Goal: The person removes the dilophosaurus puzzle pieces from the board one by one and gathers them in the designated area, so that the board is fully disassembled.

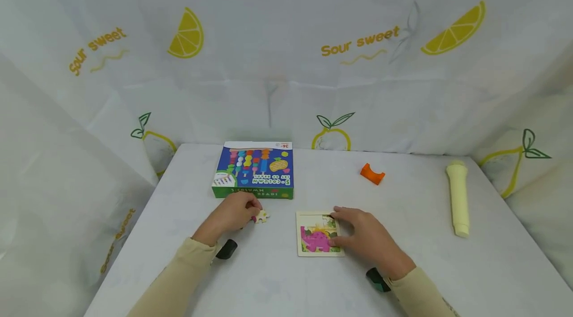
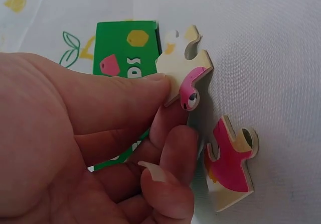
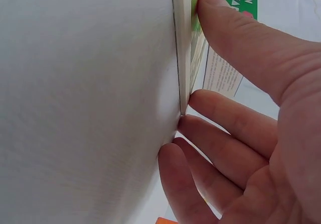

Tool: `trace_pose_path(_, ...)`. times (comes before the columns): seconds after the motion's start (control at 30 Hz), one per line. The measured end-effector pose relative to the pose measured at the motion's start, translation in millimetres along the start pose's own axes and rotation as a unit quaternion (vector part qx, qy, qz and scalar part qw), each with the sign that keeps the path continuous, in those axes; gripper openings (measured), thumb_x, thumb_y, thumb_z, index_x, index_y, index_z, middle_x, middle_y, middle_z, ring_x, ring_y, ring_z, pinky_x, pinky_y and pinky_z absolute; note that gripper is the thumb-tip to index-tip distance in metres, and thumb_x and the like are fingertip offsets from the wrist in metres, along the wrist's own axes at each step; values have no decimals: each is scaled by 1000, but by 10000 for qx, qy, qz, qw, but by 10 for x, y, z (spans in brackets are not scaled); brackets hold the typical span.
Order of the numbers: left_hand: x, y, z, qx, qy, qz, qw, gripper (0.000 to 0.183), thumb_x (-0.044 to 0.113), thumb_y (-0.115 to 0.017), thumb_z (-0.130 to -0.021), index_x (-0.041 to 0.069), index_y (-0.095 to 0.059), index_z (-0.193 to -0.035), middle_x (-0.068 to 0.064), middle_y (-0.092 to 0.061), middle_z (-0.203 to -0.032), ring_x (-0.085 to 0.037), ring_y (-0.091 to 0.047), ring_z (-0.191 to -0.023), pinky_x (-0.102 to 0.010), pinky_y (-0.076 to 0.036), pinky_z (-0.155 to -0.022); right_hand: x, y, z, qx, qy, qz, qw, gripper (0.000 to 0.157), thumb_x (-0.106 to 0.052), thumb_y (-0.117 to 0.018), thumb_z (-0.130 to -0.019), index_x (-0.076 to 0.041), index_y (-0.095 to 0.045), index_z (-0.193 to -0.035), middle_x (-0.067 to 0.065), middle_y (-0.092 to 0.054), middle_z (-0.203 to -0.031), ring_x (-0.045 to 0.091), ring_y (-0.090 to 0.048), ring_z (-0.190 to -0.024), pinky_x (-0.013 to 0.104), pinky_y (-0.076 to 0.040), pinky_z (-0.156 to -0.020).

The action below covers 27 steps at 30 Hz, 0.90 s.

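Note:
Between thumb and index finger, my left hand [image 1: 235, 212] pinches a jigsaw piece [image 2: 183, 68] that is cream with a pink patch and a printed eye. Just below it in the left wrist view, a second pink jigsaw piece [image 2: 233, 158] lies on the white cloth. A square wooden puzzle board [image 1: 309, 254] with a partly assembled pink dinosaur lies flat at the middle of the table. My right hand [image 1: 367, 235] rests at its right side, thumb on the picture and index fingertip at the far right corner. Other right fingertips touch the cloth beside the edge.
A blue and green bead-game box [image 1: 255, 170] stands just beyond my left hand. An orange curved block [image 1: 372, 174] lies at the back right, and a pale yellow stick [image 1: 458, 200] lies near the right edge. A printed curtain [image 1: 268, 58] hangs behind the table.

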<state>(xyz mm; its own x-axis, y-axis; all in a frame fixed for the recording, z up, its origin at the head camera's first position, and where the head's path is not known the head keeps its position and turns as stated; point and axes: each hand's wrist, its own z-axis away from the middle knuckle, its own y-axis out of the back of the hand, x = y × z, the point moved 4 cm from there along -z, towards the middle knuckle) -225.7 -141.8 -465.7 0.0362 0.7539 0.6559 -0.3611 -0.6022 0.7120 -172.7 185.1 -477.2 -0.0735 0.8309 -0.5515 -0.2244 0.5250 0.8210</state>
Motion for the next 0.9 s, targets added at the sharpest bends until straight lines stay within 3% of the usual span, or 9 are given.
trace_pose_path(0.4,-23,-13,-22,74,76,-1,9999,7,15,-70,-105,12,-76,-103,-1,-69,-89,-18,-60,-75,-30,-52,-65,13,16,-34,-17,45,12,10000,67,-41,-95,-82,-18,-72,-141,2,-67,-152,35,-56,-148,60,-45,-120)
trace_pose_path(0.53,56,-30,-15,101,-1,-16,9999,5,17,-73,-104,13,-76,-102,0,-69,-88,-17,-61,-76,-30,-53,-68,55,33,-15,35,98,-160,9998,65,-37,-95,-83,-18,-72,-141,3,-64,-155,36,-52,-151,61,-43,-122)
trace_pose_path(0.67,264,-139,-23,-99,-402,-88,9991,6,21,-74,-103,16,-77,-103,3,-70,-91,-16,-61,-83,-31,-54,-76,71,35,-11,48,152,-280,9995,64,-35,-94,-84,-18,-71,-141,4,-62,-158,38,-49,-153,62,-40,-123)
trace_pose_path(0.8,612,-391,-120,-400,-981,-374,9937,6,22,-75,-103,16,-77,-103,5,-69,-93,-15,-61,-88,-31,-55,-81,75,32,-26,39,103,-318,9994,65,-35,-94,-84,-17,-71,-142,3,-62,-158,36,-49,-153,61,-39,-124)
trace_pose_path(0.9,859,-610,-212,-557,-1184,-735,9887,7,22,-76,-102,15,-77,-103,6,-68,-92,-13,-59,-88,-29,-54,-81,74,30,-28,0,83,-359,9993,67,-38,-94,-84,-17,-71,-143,4,-61,-158,37,-49,-154,61,-39,-124)
